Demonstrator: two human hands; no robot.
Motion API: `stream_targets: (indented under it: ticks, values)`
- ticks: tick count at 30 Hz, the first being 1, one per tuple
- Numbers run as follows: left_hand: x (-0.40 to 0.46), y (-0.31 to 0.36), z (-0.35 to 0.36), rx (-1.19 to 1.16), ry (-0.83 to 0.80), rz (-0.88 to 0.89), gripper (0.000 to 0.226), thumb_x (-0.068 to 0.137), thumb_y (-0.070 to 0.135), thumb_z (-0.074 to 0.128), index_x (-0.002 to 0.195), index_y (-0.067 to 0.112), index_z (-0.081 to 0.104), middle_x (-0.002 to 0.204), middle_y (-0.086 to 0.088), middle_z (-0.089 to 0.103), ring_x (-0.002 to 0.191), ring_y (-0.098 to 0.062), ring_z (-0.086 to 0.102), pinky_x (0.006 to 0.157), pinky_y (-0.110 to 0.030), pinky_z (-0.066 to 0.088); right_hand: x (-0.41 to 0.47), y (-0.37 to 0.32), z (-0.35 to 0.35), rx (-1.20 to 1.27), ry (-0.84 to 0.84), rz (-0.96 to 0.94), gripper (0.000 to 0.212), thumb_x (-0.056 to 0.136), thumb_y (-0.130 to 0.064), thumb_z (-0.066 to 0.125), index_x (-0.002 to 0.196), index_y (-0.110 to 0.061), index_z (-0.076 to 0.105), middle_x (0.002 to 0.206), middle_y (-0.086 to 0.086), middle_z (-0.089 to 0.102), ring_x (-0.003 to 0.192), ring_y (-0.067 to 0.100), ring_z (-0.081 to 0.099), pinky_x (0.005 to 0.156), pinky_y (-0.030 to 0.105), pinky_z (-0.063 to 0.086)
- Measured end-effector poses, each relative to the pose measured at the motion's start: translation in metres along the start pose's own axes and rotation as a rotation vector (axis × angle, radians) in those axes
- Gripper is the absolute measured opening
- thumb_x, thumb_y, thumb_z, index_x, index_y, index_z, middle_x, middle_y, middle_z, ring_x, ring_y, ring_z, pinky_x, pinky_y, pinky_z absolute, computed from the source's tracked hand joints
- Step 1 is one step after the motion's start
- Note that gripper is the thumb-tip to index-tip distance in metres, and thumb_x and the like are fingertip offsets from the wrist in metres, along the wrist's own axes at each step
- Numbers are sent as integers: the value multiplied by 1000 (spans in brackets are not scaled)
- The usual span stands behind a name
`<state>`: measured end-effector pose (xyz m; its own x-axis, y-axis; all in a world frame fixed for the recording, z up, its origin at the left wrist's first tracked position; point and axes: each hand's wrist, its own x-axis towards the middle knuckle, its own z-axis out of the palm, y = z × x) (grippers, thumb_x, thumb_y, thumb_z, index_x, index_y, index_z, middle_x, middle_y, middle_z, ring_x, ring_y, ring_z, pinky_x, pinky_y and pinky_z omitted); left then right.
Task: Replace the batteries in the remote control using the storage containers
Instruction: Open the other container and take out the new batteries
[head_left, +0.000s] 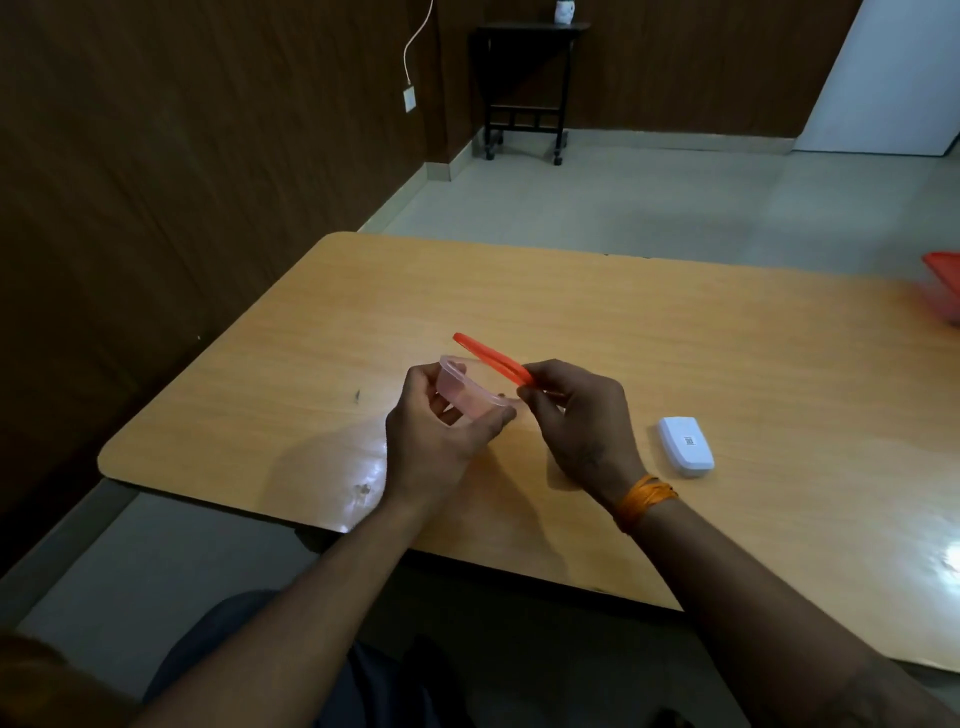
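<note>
A small clear plastic container (465, 391) is held above the wooden table (727, 332) in my left hand (441, 423), which wraps its side and base. My right hand (579, 415) pinches the near edge of the container's orange lid (491, 358); the lid is tilted up, its far edge raised off the rim. I cannot make out what is inside the container. The white remote control (685, 446) lies flat on the table to the right of my right hand, label side up, untouched.
A second container with an orange lid (945, 288) sits at the table's far right edge, partly cut off. The table's left and near edges are close to my arms. A dark wheeled side table (524, 88) stands by the far wall.
</note>
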<state>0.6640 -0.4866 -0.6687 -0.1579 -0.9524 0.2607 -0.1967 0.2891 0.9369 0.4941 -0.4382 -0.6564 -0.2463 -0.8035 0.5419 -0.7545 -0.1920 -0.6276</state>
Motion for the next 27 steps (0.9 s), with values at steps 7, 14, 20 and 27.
stream_targets:
  ticks: [7, 14, 20, 27]
  values:
    - [33, -15, -38, 221, -213, -31, 84, 64, 54, 92, 135, 28, 56, 132, 10, 63, 116, -9, 62, 87, -20, 58, 5, -8, 23, -69, 13, -29, 15, 96, -15, 71, 109, -14, 79, 92, 0, 79, 80, 19, 70, 73, 29, 56]
    - [39, -47, -80, 314, -146, -97, 79, 64, 45, 95, 135, 28, 63, 128, 12, 67, 112, -6, 65, 94, -37, 60, 22, -13, 51, 30, 74, 116, 13, 97, -19, 68, 105, -14, 77, 85, 2, 77, 73, 22, 69, 66, 36, 52]
    - [42, -57, -100, 421, -47, -113, 81, 70, 40, 94, 140, 21, 58, 126, 6, 66, 106, -16, 62, 83, -32, 55, 53, 7, 59, 189, 163, 462, 20, 93, -29, 66, 99, -14, 78, 86, 4, 78, 82, 26, 73, 78, 50, 60]
    - [39, -63, -106, 655, 7, -150, 78, 63, 54, 94, 125, 16, 67, 122, -2, 66, 113, -23, 60, 88, -40, 55, 63, 37, 57, 84, -2, 613, 32, 96, -31, 69, 119, -10, 78, 111, 11, 79, 107, 31, 71, 98, 47, 56]
